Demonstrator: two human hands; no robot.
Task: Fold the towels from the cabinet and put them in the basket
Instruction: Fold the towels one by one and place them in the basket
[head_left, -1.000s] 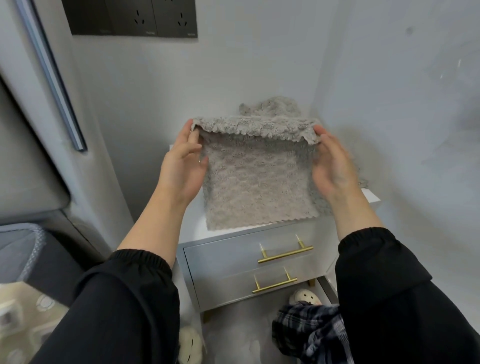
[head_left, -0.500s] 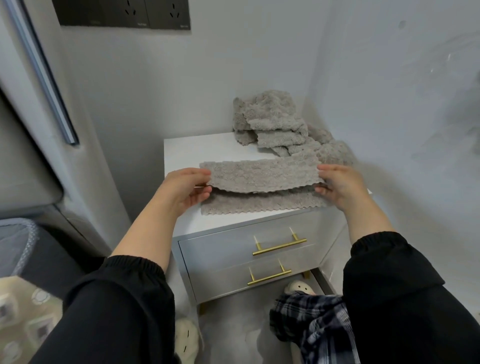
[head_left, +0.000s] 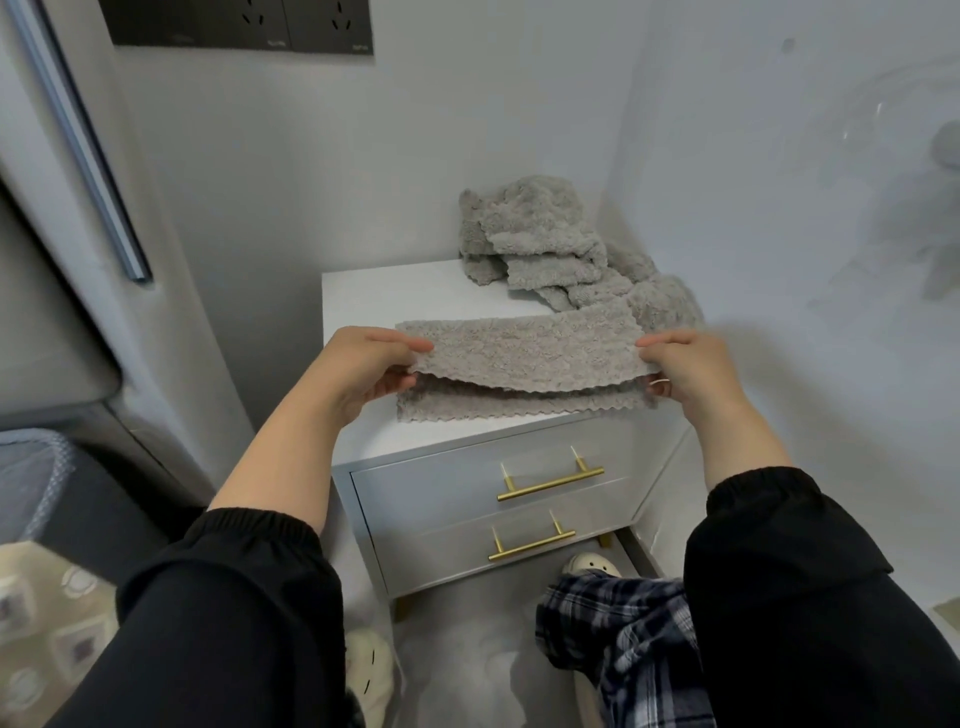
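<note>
A grey fluffy towel (head_left: 524, 353) lies folded over on the front of the white cabinet top (head_left: 363, 296). Its upper layer is held a little above the lower layer. My left hand (head_left: 363, 369) pinches the towel's left end and my right hand (head_left: 685, 369) pinches its right end. Behind it, at the back right corner of the cabinet, a crumpled heap of grey towels (head_left: 540, 239) lies against the wall. A grey mesh basket (head_left: 31, 483) shows partly at the left edge, low beside the cabinet.
The cabinet has two drawers with gold handles (head_left: 550, 483), both closed. Walls close it in behind and on the right. A dark socket panel (head_left: 239, 26) hangs above. My legs and slippers (head_left: 592, 564) stand on the floor in front.
The towel hung upright between my hands a second ago. Both hands came down and forward and laid it doubled over on the cabinet top, uncovering the heap behind.
</note>
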